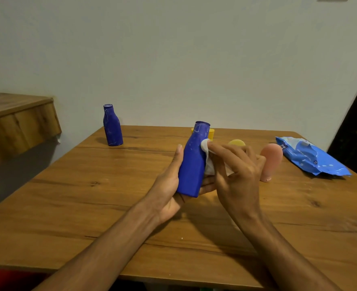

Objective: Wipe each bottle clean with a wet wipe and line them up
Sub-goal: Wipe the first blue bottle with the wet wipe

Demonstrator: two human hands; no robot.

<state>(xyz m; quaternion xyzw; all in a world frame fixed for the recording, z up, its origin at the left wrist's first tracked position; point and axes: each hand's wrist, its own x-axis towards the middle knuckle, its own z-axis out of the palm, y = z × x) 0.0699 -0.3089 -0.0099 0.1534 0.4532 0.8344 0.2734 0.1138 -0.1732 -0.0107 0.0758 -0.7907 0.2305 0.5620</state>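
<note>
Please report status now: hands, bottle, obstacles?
Left hand grips blue bottle. Right hand holds wet wipe against it. Pink bottle close behind right hand.

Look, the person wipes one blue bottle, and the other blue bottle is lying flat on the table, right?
No. The head view shows the other dark blue plastic bottle standing upright on the brown wooden table, not lying flat. The right hand does wipe the held blue plastic bottle with a white wet wipe.

left hand grips blue bottle | right hand holds wet wipe against it | second bottle upright, far left
</note>
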